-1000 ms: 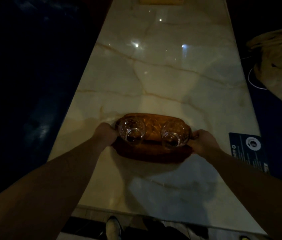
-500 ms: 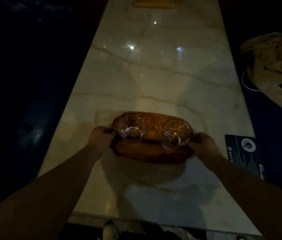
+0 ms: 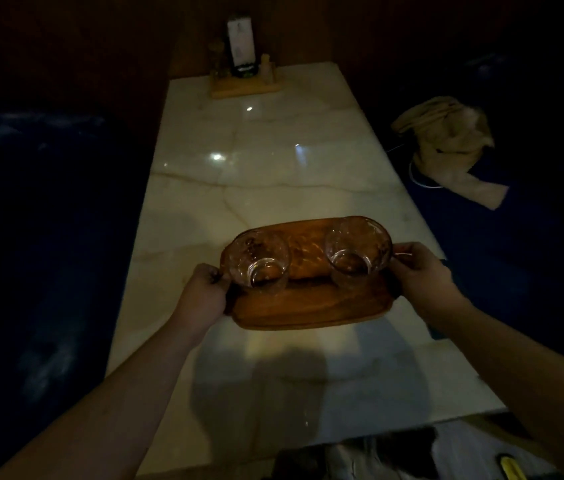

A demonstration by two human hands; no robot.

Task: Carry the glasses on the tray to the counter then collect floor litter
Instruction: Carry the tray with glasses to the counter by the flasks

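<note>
Left hand [image 3: 204, 289] is closed around the left end of the wooden tray [image 3: 308, 306], fingers curled over the rim. Right hand [image 3: 419, 271] is clamped on the right end the same way, thumb seen on top of the edge. Both forearms are extended forward from the bottom corners of the view.

Tray is held roughly level above the marble table [image 3: 273, 161]; a shadow is cast on the tabletop below and nearer the camera, so the tray appears lifted rather than resting, though contact at its far edge cannot be ruled out.

Two clear glasses are carried upright on the tray: left glass [image 3: 261, 263] just beside the left hand, right glass [image 3: 356, 254] just beside the right hand. They are set apart, with bare wood between them. Contents cannot be made out.

At the far end of the table a wooden condiment holder [image 3: 244, 84] is seen, with a white card or box [image 3: 240, 43] standing in it. A beige cloth [image 3: 446, 143] is crumpled on the dark blue seat [image 3: 533, 237] right of the table. Scene is very dim; the left side is mostly dark.
</note>
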